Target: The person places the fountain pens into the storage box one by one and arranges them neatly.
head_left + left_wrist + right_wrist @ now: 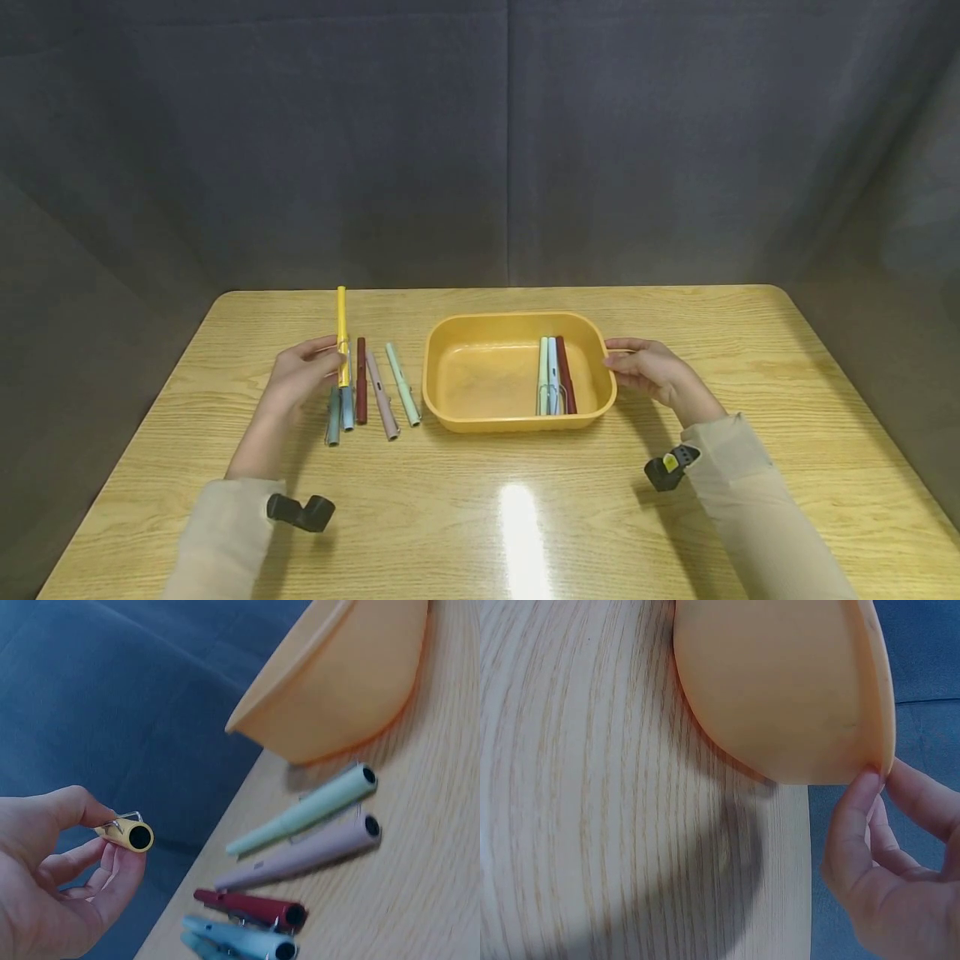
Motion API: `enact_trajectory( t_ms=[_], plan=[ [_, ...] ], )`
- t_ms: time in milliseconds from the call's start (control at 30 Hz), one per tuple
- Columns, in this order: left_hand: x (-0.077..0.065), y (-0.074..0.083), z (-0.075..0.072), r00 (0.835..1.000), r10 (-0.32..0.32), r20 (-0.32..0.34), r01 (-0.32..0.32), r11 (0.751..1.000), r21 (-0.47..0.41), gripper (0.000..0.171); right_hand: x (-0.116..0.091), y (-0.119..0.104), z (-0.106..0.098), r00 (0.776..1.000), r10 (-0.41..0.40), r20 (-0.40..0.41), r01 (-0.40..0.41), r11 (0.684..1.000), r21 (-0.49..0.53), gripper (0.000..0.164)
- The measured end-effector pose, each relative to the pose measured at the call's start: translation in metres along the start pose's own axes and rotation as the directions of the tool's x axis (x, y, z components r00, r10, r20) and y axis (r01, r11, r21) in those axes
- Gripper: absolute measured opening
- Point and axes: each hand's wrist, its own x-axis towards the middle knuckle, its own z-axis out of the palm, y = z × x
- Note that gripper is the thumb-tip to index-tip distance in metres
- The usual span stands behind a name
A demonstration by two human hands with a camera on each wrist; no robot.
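Between thumb and fingers, my left hand [302,372] pinches a yellow pen [342,325] with a wire clip. In the left wrist view the end of that yellow pen [135,834] faces the camera, raised above the table. My right hand [654,373] holds the right rim of a yellow plastic basin [517,425], thumb and fingertips right at the edge in the right wrist view. Inside the basin, at its right side, lie a mint green pen [543,367], a light blue pen [553,367] and a dark red pen [566,375].
Left of the basin, a mint pen [402,383], a mauve pen [382,396], a dark red pen [362,383], a light blue pen [347,410] and a teal pen [333,421] lie on the wooden table [450,517]. A dark curtain [480,150] hangs behind.
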Motion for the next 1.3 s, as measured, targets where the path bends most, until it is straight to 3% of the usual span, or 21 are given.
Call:
enact_trajectory(
  t_ms=[667, 1067, 1300],
  plan=[
    [-0.005, 0.032, 0.044, 0.988, 0.088, 0.129, -0.063, 0.981, -0.185, 0.054, 0.000, -0.003, 0.002, 1.000, 0.009, -0.001, -0.009, 1.000, 0.002, 0.057],
    [-0.002, 0.043, 0.085, 0.980, 0.070, 0.188, -0.026, 0.973, -0.228, 0.051, 0.000, -0.001, 0.001, 1.000, 0.009, -0.006, -0.009, 1.000, 0.000, 0.054],
    [-0.002, 0.046, 0.107, 0.969, 0.087, 0.231, -0.036, 0.976, -0.216, 0.050, 0.001, 0.000, 0.000, 1.000, 0.006, -0.001, -0.006, 1.000, -0.010, 0.056]
  ],
)
